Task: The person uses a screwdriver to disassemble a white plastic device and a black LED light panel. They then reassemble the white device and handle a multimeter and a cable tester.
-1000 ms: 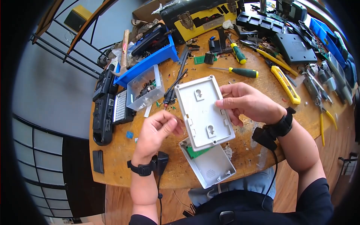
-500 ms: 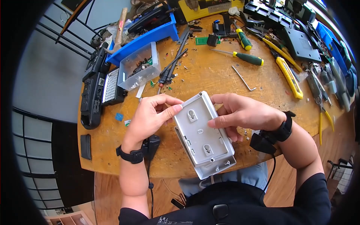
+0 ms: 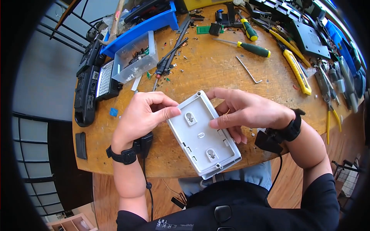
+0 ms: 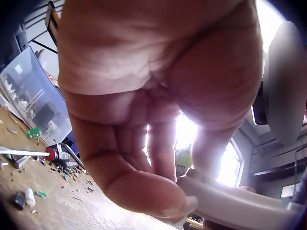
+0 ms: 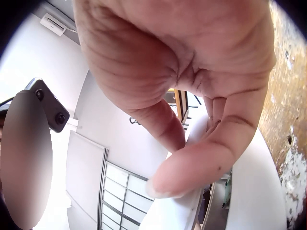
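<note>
A white plastic cover [image 3: 201, 135] with two keyhole slots lies over a matching white shell [image 5: 254, 177], held close to the table's near edge. My left hand [image 3: 144, 113] pinches the cover's upper left corner between thumb and fingers. On the opposite long side, my right hand [image 3: 246, 109] grips the edge, thumb on the cover's face and fingers down the outside. From above, the cover hides nearly all of the shell. Through the right wrist view, a gap shows between the two halves, with a bit of green inside.
Beyond the hands lie a hex key [image 3: 248, 69], a green screwdriver [image 3: 254, 49] and a yellow utility knife [image 3: 296, 71]. At the left stand a clear bin [image 3: 135, 57] of small parts and a black device [image 3: 86, 94]. Pliers [image 3: 331, 102] lie at the right.
My left hand has come from beside the cover to pinch its corner. The cover has come down and toward me over the shell, hiding the shell's inside and green circuit board.
</note>
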Available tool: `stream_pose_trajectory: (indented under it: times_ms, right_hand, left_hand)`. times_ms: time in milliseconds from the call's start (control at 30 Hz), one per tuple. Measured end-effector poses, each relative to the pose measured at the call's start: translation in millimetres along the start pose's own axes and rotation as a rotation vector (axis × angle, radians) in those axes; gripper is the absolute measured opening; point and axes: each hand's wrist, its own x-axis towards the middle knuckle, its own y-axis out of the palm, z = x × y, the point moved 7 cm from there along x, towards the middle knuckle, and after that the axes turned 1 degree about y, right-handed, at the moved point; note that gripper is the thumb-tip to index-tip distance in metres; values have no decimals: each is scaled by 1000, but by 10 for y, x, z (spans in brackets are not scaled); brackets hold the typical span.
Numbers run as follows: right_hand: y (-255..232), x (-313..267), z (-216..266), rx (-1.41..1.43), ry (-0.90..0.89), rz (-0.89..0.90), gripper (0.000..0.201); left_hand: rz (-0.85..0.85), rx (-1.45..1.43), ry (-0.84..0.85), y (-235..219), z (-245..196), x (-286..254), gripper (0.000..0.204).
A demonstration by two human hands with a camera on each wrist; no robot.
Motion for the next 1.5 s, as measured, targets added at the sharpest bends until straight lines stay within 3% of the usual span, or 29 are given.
stream_pose_trajectory:
  times_ms: [133,467,633,900,1133,1500]
  right_hand:
    - [18,-23,50,-81,-19,-8,52]
    - [8,-34,85,-130,-56,-43,63]
    - [7,-39,96,-334,-46,-45,68]
    - [-1,-61,142,-431,-27,-72,67]
    - [-41,-16,115,-668,-142,-109,69]
    - [-104,-5,71,-712,-110,-117,64]
  left_hand:
    - [60,-14,-110,42,22,-33,20]
    - [38,47,-76,6,-11,-52,21]
    - [75,21,-63,61,4,-55,21]
    - [86,53,-58,97,-10,-55,21]
    - [134,69,-112,144,14,-55,15]
    - [243,-76,-221,198,135,-58,23]
